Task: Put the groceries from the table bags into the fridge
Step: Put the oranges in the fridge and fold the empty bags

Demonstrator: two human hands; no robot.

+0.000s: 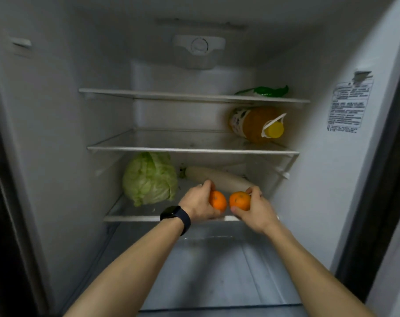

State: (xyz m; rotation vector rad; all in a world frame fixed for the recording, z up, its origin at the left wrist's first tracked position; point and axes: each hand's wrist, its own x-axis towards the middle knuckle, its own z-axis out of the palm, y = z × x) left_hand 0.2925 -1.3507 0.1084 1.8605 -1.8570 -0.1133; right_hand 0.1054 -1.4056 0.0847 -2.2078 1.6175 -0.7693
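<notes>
Both my arms reach into the open fridge at the front of its lowest glass shelf. My left hand, a dark watch on its wrist, grips one orange. My right hand grips a second orange. The two oranges sit side by side, almost touching, just above the shelf's front edge. Behind them on the same shelf lie a green cabbage at the left and a long white radish running diagonally.
A bottle of orange-yellow liquid with a yellow cap lies on its side at the right of the middle shelf. A green packet rests on the top shelf at the right. Below the hands is a bare drawer cover.
</notes>
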